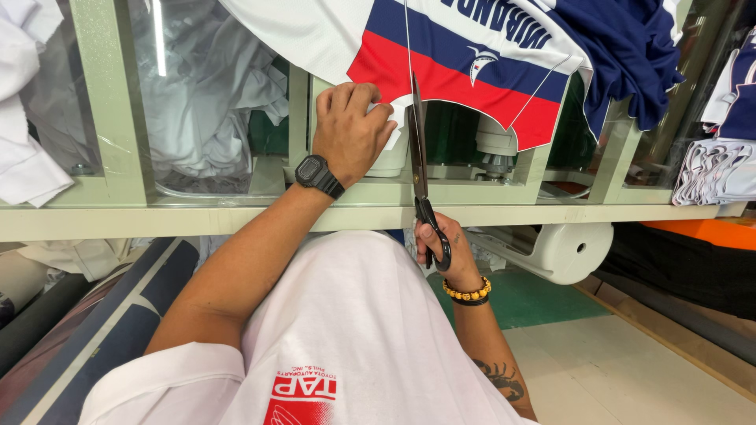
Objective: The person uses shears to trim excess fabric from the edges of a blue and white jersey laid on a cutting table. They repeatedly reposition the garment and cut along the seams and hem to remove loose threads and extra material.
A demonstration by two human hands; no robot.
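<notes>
While I watched through the head camera, my left hand [351, 130] was pinching the lower edge of the jersey [441, 75], a red, blue and white one hanging over the pale green desk [236, 212]; its fingers [370, 98] were curled tight around a fold of the cloth. My right hand [442, 250] held the black scissors [418, 157] by the loops, blades upright and nearly closed at the hem just beside the left hand. I judged the cloth light, limp and slippery, so it needed holding taut close to the cut. A thin white thread [408, 35] ran down to the blades.
</notes>
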